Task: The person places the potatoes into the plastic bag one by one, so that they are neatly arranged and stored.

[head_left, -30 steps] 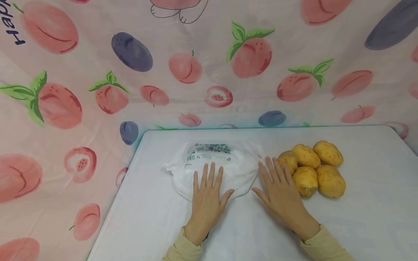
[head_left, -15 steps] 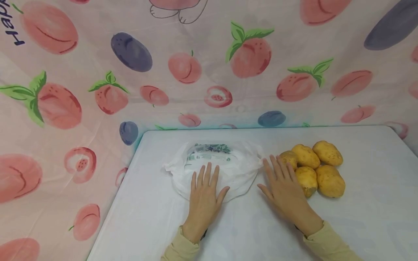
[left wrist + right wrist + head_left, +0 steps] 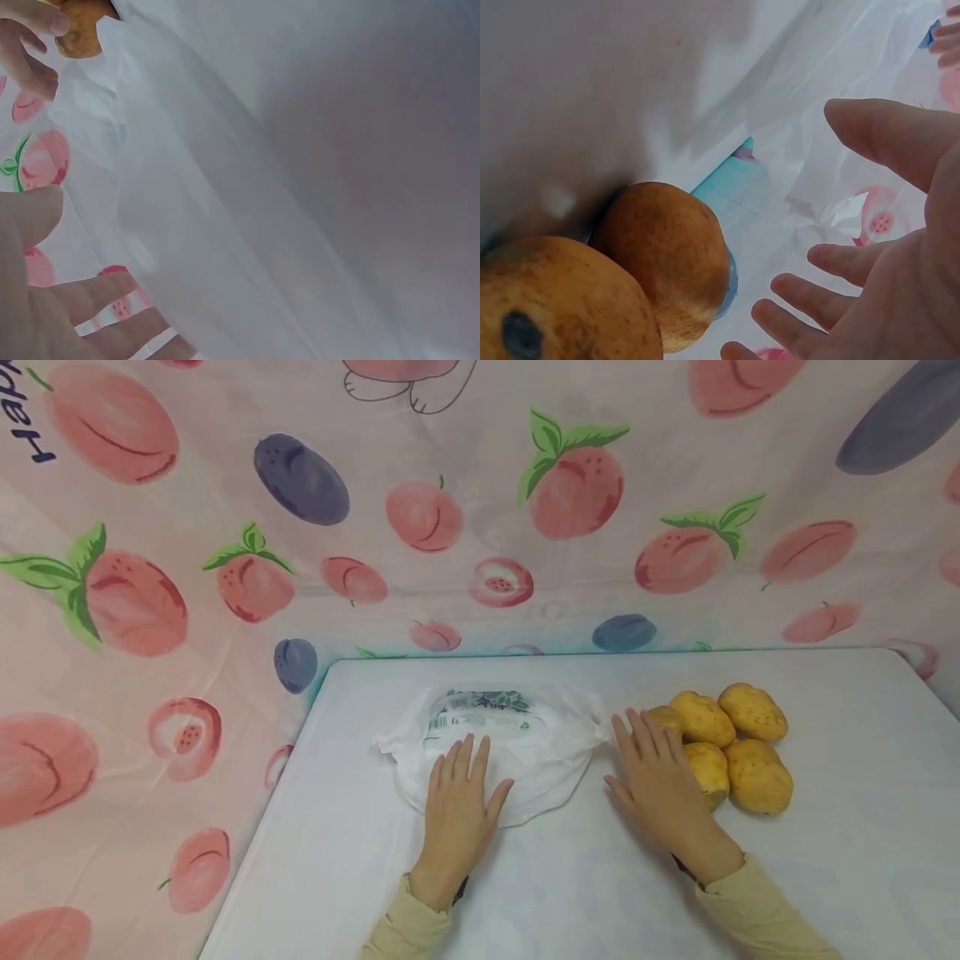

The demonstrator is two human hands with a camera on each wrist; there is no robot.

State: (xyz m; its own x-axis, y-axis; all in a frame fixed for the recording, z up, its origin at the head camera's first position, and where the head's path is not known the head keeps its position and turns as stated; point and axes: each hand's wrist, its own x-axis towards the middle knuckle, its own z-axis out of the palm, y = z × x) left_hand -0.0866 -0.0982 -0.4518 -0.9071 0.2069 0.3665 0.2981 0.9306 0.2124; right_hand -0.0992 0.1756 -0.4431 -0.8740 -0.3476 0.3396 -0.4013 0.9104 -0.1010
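Note:
A thin white plastic bag (image 3: 525,768) with green print lies flat on the white table. Over its near edge my left hand (image 3: 457,814) is spread, fingers straight, gripping nothing. My right hand (image 3: 663,793) stands between the bag's right end and a cluster of several yellow potatoes (image 3: 759,777), and it hides part of the nearest ones. Its fingers are extended and hold nothing. In the left wrist view the bag (image 3: 210,210) rises beside the fingers of the left hand (image 3: 67,292). The right wrist view shows two potatoes (image 3: 664,259) beside the open right palm (image 3: 900,292).
The white table (image 3: 300,843) ends at a back edge against a hanging cloth (image 3: 480,527) printed with peaches and plums. The same cloth covers the left side. Beige sleeves (image 3: 408,918) reach in from the near edge.
My left hand has shifted a little left and my right hand a little right, so they are farther apart. The bag and potatoes have stayed in place.

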